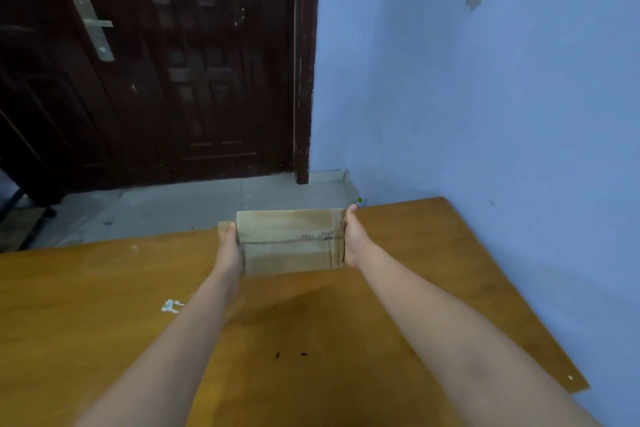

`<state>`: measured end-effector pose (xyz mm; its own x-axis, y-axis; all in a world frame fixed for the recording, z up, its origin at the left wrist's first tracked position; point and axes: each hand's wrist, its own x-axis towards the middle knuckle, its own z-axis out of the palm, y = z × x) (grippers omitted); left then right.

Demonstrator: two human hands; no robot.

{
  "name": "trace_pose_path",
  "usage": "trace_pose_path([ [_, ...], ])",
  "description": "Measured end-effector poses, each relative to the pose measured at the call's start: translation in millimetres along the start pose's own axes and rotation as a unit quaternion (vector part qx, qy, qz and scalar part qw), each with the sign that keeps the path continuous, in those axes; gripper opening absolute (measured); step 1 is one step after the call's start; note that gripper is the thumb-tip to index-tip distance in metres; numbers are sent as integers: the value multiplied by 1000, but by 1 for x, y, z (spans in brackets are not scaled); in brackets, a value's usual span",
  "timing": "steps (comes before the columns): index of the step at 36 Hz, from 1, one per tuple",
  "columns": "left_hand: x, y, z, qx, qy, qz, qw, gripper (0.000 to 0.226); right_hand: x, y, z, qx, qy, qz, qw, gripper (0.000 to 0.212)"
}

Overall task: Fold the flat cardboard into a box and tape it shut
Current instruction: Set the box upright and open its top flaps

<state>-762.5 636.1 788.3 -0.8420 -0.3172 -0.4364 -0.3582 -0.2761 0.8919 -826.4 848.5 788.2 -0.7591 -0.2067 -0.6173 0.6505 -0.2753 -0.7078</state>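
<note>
Directly ahead in the head view, a pale brown folded cardboard box [291, 241] is held out at arm's length above the far part of an orange-brown wooden table [104, 305], between the two hands. At its left end the left hand [229, 248] grips it, thumb along the near edge. At its right end the right hand [353, 239] does likewise, thumb up at the top corner; the fingers are hidden behind the cardboard. Beyond stand a dark brown panelled door [173, 62] and a blue painted wall [485, 80].

Box [291, 241] between hands, above table [104, 305]
</note>
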Motion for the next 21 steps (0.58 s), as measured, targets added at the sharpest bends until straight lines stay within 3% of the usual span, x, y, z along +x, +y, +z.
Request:
trace_pose_path([
  [5,1,34,15,32,6,72,997,23,-9,-27,-3,54,-7,-49,997,84],
  [9,-1,49,24,21,-3,112,993,24,-14,-46,-5,59,12,-90,994,61],
  [13,-1,57,21,-33,-58,124,990,23,-24,-61,-3,-17,24,-110,994,41],
  [17,4,60,14,-11,-89,185,979,42,-28,-70,-8,-37,60,-147,987,41],
  [21,3,60,15,34,-56,193,979,56,-35,-75,-13,-37,48,-186,981,47],
])
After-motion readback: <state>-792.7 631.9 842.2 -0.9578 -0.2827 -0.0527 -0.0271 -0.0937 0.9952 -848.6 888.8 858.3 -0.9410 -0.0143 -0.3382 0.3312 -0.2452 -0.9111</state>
